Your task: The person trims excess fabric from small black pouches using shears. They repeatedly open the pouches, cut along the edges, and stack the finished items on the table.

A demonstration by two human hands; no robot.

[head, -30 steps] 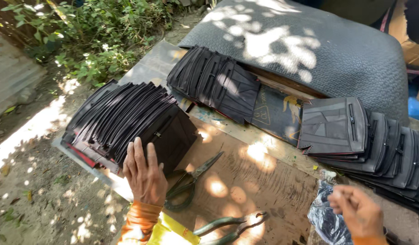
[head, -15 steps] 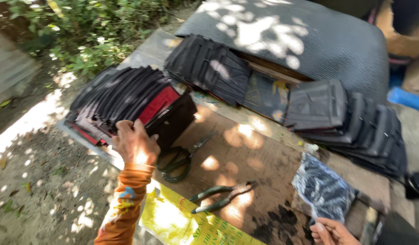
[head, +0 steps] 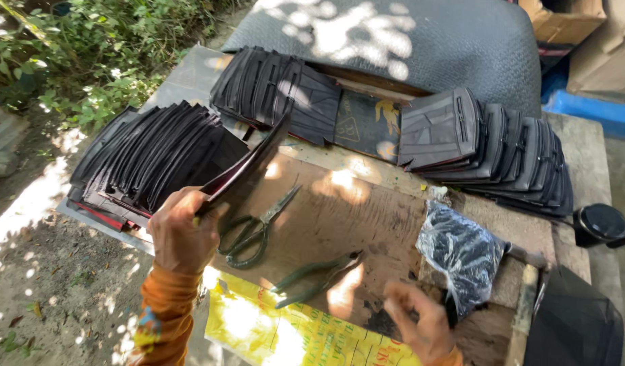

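My left hand (head: 180,234) grips a thin black flat piece with a red edge (head: 248,169), lifted clear of the fanned pile of black pieces (head: 150,159) at the table's left. My right hand (head: 421,325) hovers low at the front, fingers loosely apart, holding nothing. It is just left of a black plastic bag (head: 461,254). Between the hands lie green-handled scissors (head: 255,227) and pliers (head: 316,274) on a brown board (head: 353,217).
Two more fanned piles of black pieces lie at the back: one in the middle (head: 275,91), one on the right (head: 488,146). A grey cushion (head: 421,41) sits behind them. A yellow printed sheet (head: 285,332) covers the front edge. A round black lid (head: 600,224) lies far right.
My left hand has pulled one black piece off the left pile and raised it. My right hand has moved up from the frame's bottom edge toward the plastic bag.
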